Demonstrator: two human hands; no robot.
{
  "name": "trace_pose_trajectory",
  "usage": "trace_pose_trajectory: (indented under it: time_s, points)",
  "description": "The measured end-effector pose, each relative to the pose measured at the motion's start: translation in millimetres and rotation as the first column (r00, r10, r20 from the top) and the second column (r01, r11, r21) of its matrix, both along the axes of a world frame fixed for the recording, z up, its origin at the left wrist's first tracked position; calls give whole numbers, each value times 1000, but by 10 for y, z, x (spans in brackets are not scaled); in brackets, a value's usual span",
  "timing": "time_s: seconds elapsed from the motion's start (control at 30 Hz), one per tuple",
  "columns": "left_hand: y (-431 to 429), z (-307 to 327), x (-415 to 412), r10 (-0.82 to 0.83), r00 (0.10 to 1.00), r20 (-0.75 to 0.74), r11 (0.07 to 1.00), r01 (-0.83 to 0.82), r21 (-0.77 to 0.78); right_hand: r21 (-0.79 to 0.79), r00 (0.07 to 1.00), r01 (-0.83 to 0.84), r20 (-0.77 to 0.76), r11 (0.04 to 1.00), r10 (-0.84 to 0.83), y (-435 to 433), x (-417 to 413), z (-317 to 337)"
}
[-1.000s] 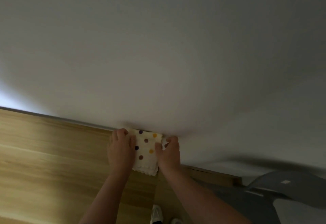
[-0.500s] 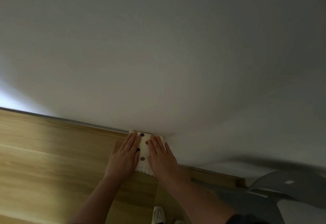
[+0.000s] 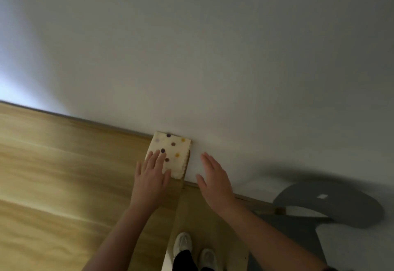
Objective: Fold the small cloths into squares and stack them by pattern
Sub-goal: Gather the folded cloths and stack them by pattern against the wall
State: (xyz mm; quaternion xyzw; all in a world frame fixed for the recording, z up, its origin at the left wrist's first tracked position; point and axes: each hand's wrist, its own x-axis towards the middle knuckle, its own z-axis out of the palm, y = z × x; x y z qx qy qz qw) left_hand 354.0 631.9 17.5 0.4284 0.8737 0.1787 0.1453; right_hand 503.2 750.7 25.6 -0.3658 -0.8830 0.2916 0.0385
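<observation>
The polka-dot cloth [image 3: 173, 150] lies folded at the far edge of the wooden bench [image 3: 64, 164], next to a white surface [image 3: 213, 68]. The left hand [image 3: 151, 178] rests flat on its near left corner, fingers straight. The right hand [image 3: 215, 180] is spread open just beside the cloth, holding nothing. To finish well, the hands should probably press the creases flat, line up the scalloped edges, and check that the shape is truly square.
</observation>
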Motion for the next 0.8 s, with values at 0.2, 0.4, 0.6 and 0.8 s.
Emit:
trace_pose_trajectory:
  time_s: [0.2, 0.4, 0.6, 0.8]
  points:
    - [-275, 301, 721, 58, 996, 64, 987, -67, 147, -4, 992, 23, -125, 1000, -24, -194, 566, 218]
    - [-588, 460, 1282, 86, 981, 176, 961, -128, 246, 30, 981, 42, -191, 999, -36, -454, 1008, 352]
    - [-955, 598, 1493, 74, 962, 264, 949, -150, 279, 19, 971, 86, -226, 996, -80, -882, 1188, 501]
    - [-1381, 745, 1545, 4, 963, 271, 953, -85, 290, -11, 925, 215, -319, 976, -208, -1457, 1311, 641]
